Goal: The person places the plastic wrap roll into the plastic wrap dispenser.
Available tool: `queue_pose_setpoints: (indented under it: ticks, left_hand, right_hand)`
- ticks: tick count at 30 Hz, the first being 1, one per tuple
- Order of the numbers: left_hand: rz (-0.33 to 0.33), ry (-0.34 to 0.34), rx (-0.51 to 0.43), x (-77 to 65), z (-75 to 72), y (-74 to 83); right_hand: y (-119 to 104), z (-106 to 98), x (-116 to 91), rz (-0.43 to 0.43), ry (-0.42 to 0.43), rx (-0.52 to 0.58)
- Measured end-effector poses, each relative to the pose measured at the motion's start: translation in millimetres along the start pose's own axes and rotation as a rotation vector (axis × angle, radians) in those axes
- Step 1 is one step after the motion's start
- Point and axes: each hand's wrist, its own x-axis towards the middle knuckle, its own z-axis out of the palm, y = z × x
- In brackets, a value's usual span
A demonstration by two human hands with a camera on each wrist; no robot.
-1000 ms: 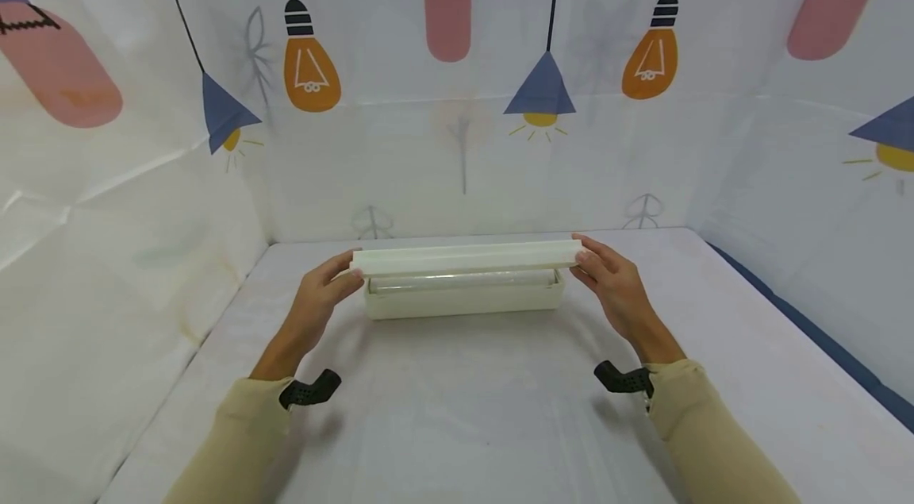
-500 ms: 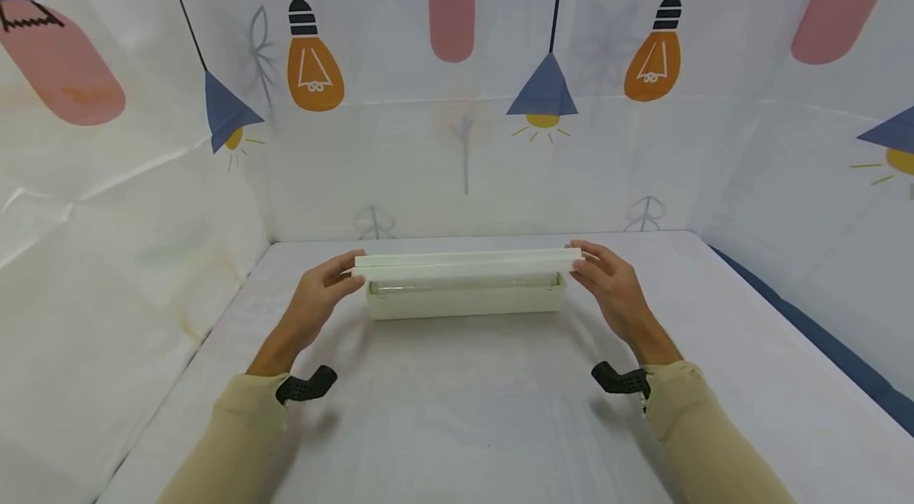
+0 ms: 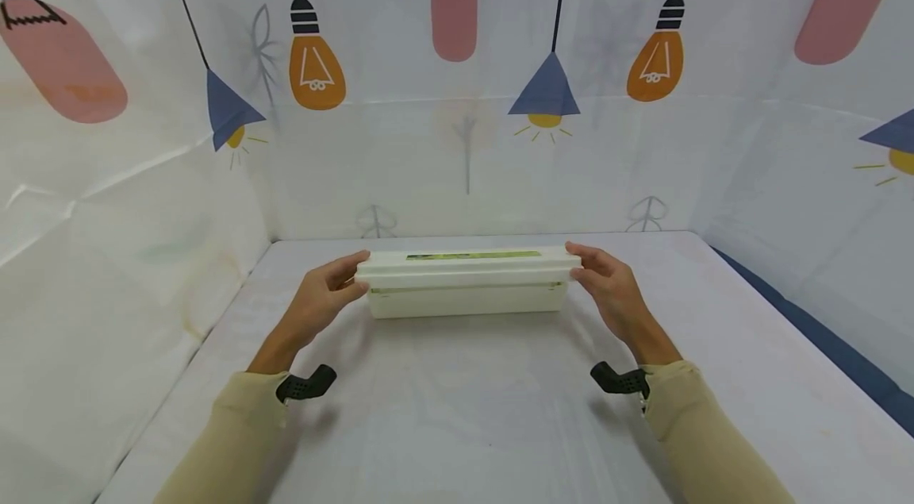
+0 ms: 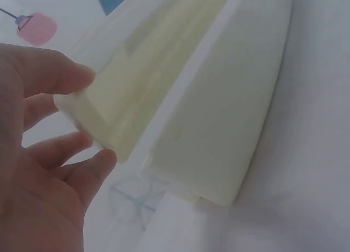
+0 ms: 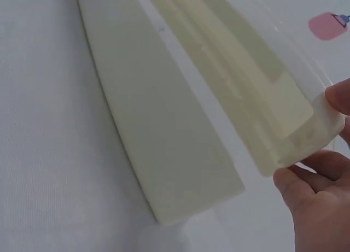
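A long white dispenser box lies crosswise on the table, its front wall facing me. Over it sits a white lid with a thin green-yellow label strip on top. My left hand pinches the lid's left end between thumb and fingers; my right hand pinches the right end. Both wrist views show the lid's hollow underside above the box's edge, a gap between them. The clear film roll inside the box is hidden in the head view.
A white cloth covers the table. White sheet walls printed with lamps and bulbs rise behind and on both sides. A blue strip runs along the right side. Each wrist wears a black camera mount.
Both hands have brought the lid down and tipped it toward me. The label on its top has come into view, and the film roll has gone out of sight.
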Motion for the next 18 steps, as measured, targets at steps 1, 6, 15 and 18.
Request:
queue_pose_setpoints:
  ticks: [1,6,15,18]
  left_hand:
    - [0.002,-0.002,0.011,0.3,0.0,-0.3]
    - [0.026,-0.013,0.062,1.7,0.7,-1.5]
    - [0.021,-0.008,0.096,2.2,2.3,-3.8]
    - [0.03,0.002,0.094,3.1,3.5,-5.5]
  right_hand:
    - [0.0,0.2,0.2,0.006,-0.002,-0.009]
    - [1.5,-0.7,2.0,0.012,-0.015,-0.018]
    - [5.4,-5.1,6.6,0.008,-0.096,-0.053]
    - [6.5,-6.9,8.4,0.017,-0.142,-0.066]
